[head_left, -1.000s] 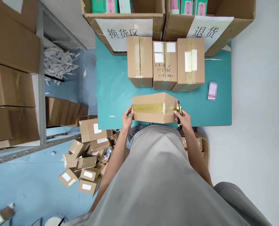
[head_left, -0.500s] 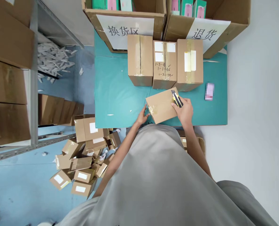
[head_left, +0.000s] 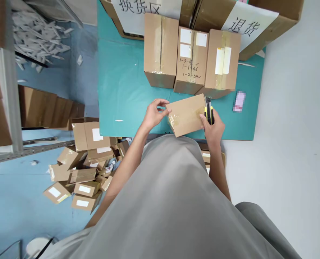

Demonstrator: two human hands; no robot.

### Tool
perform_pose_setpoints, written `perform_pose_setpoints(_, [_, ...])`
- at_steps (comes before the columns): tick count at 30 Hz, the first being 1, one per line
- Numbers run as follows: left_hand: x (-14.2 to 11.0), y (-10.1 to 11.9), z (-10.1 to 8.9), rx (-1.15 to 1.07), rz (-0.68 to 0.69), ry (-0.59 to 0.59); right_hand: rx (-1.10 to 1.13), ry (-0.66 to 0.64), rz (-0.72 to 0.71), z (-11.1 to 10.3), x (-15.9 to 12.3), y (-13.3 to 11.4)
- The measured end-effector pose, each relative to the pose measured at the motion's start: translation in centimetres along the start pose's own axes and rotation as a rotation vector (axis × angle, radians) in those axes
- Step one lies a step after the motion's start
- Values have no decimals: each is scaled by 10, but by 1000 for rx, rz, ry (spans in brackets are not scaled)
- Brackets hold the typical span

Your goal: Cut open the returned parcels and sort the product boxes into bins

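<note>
A small taped cardboard box point(head_left: 188, 114) lies on the teal table point(head_left: 122, 93) near its front edge, turned at an angle. My left hand point(head_left: 154, 114) grips the box's left end with curled fingers. At the box's right side, my right hand point(head_left: 213, 128) is closed round a yellow and black utility knife point(head_left: 209, 112), whose tip points away from me along the box's edge.
Three taller sealed cartons point(head_left: 191, 59) stand in a row behind the box. Two big open cartons with paper signs point(head_left: 246, 25) sit at the table's back. A blurred pink item point(head_left: 239, 101) lies at the right. Small boxes point(head_left: 79, 172) are heaped on the blue floor at the left, beside shelving point(head_left: 6, 93).
The box was turned from lying crosswise to an angled position and moved slightly right. My left hand went from its end to gripping its left corner; my right hand kept the knife.
</note>
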State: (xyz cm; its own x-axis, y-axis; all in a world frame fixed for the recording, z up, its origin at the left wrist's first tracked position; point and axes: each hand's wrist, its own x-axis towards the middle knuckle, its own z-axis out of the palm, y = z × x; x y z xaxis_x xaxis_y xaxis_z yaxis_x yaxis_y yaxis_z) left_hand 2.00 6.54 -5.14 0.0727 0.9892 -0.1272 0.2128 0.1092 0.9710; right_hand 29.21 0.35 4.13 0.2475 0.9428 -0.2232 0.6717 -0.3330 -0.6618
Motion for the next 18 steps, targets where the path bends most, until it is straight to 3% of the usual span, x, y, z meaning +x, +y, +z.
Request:
perform_pose_setpoints(3, [1,-2,-2,12,-5,-5,-23,-166,22,0,-22,-17])
perform_pose_setpoints(8, [0,2,-3,17,-12,-19,-201,-422,-189,19,-44,-42])
perform_pose_setpoints(12, [-1,1,-3,17,2,-15,-378,-489,-208,31,-48,-61])
perform_pose_setpoints(18, [-2,0,-2,-12,3,-13,-533,-531,-162,26,-50,-83])
